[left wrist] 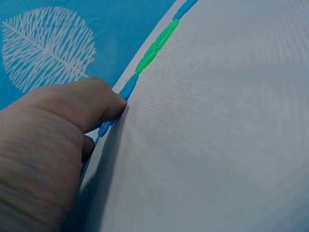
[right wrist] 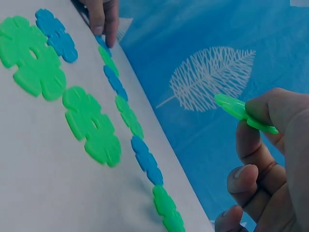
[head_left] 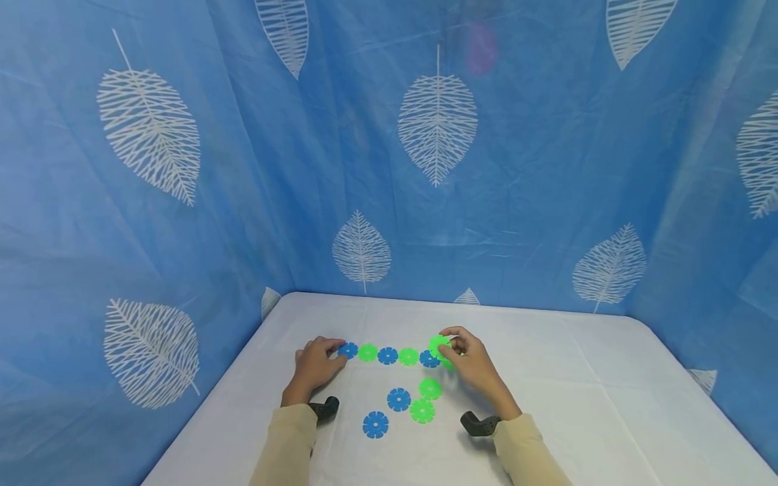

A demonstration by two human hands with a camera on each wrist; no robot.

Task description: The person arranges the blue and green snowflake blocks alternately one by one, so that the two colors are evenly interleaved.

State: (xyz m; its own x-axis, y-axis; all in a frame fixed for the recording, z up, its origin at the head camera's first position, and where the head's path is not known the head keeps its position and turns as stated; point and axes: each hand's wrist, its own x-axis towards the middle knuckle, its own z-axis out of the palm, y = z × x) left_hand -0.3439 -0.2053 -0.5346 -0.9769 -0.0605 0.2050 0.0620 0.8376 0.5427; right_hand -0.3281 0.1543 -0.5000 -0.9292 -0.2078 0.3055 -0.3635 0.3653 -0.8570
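Blue leaf-patterned cloth (head_left: 516,182) backs a white counter (head_left: 571,385). From the blue disc (head_left: 350,349) pinched in the left grip (head_left: 313,365), a disc row (head_left: 383,356) runs to beneath the right grip (head_left: 476,364), which pinches a green disc (head_left: 437,344).

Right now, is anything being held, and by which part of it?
The right grip pinches a green disc across its faces, toward one side. The left grip touches the leftmost blue disc; whether it holds that one can't be told.
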